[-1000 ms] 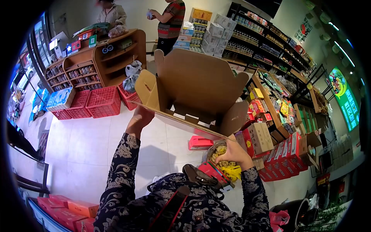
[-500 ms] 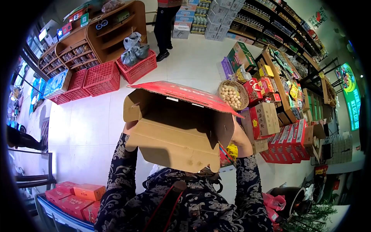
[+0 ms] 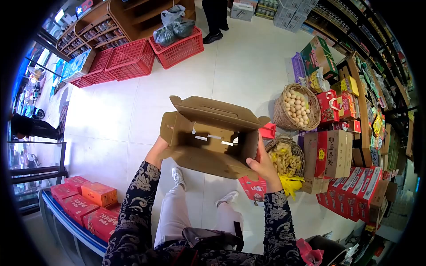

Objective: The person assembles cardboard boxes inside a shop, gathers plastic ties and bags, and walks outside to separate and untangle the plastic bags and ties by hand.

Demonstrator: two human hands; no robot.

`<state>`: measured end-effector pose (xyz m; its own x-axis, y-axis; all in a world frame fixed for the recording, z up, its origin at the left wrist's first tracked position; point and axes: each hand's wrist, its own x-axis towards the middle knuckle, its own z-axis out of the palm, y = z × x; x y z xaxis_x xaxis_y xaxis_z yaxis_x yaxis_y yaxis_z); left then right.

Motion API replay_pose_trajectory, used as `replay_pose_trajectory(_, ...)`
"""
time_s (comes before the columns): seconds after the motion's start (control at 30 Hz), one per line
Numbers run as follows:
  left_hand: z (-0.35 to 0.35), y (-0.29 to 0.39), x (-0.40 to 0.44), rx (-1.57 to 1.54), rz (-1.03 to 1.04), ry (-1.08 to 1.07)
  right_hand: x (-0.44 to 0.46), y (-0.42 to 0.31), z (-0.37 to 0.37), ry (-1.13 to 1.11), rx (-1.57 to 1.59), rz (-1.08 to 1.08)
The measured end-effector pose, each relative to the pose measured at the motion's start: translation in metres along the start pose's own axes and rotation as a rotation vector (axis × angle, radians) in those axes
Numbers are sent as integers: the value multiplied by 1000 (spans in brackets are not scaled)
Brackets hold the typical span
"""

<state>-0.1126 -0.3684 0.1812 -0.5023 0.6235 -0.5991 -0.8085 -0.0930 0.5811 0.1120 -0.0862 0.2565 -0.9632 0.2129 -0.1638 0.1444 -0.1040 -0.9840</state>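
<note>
I hold a cardboard box [image 3: 199, 158] above the floor with its open top facing me. Its brown inside shows, the flaps stand outward, and light comes through gaps in its bottom. At the box's left end is my left hand [image 3: 156, 150], its fingers partly hidden behind the side flap. My right hand [image 3: 263, 168] grips the right end, thumb over the edge and the other fingers out of sight behind the wall. Just beyond the right hand stands a wicker basket of ginger-like roots [image 3: 284, 159], with yellow plastic [image 3: 290, 185] at its front.
A basket of eggs [image 3: 296, 106] stands to the right, near stacked cartons [image 3: 335, 153]. Red crates [image 3: 131, 60] line the back left, one carrying plastic bags [image 3: 174, 29]. Red boxes [image 3: 82, 206] lie on a surface at lower left. A person's legs [image 3: 214, 20] are at the back.
The box has tipped so that I now look down into it, and its red outer flap has swung out of view. My view has turned downward, showing my legs and shoes.
</note>
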Motion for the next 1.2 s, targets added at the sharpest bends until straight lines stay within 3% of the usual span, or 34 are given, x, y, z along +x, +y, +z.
replay_pose_trajectory(0.1, -33, -41, 53, 50, -63, 15, 15, 86, 1, 111, 32, 50)
replay_pose_trajectory(0.17, -59, -69, 89, 161, -30, 4, 30, 168, -1, 194, 100, 36)
replay_pose_trajectory(0.2, -73, -85, 107, 238, 17, -4, 34, 200, -1, 275, -9, 110)
replay_pose_trajectory(0.3, -111, -116, 156, -85, 31, -178, 45, 300, -5, 330, 10, 290)
replay_pose_trajectory(0.4, -156, -146, 204, -136, -25, -297, 55, 366, -17, 323, -67, 463)
replay_pose_trajectory(0.5, -182, -168, 244, -22, 13, -370, 69, 430, -18, 392, -92, 320)
replay_pose_trajectory(0.6, -206, -184, 282, 269, -28, -367, 83, 480, -32, 365, -172, 360)
replay_pose_trajectory(0.73, -219, -184, 302, 428, -220, -389, 83, 531, -41, 456, 2, 172)
replay_pose_trajectory(0.87, -240, -180, 324, 542, -260, -434, 71, 572, -59, 456, 222, 319)
replay_pose_trajectory(0.93, -237, -168, 321, 702, -268, -453, 72, 541, -51, 438, 257, 341)
replay_pose_trajectory(1.03, -228, -162, 317, 1117, -51, -340, 77, 512, -44, 485, 80, 362)
replay_pose_trajectory(1.07, -220, -163, 308, 1339, 91, -154, 74, 499, -46, 479, -21, 416)
replay_pose_trajectory(1.1, -210, -164, 300, 1501, 311, -66, 71, 485, -52, 470, -124, 467)
replay_pose_trajectory(1.17, -195, -169, 289, 1778, 771, 124, 63, 463, -59, 540, -392, 299)
replay_pose_trajectory(1.2, -182, -169, 280, 1738, 1193, 105, 65, 441, -50, 521, -448, 197)
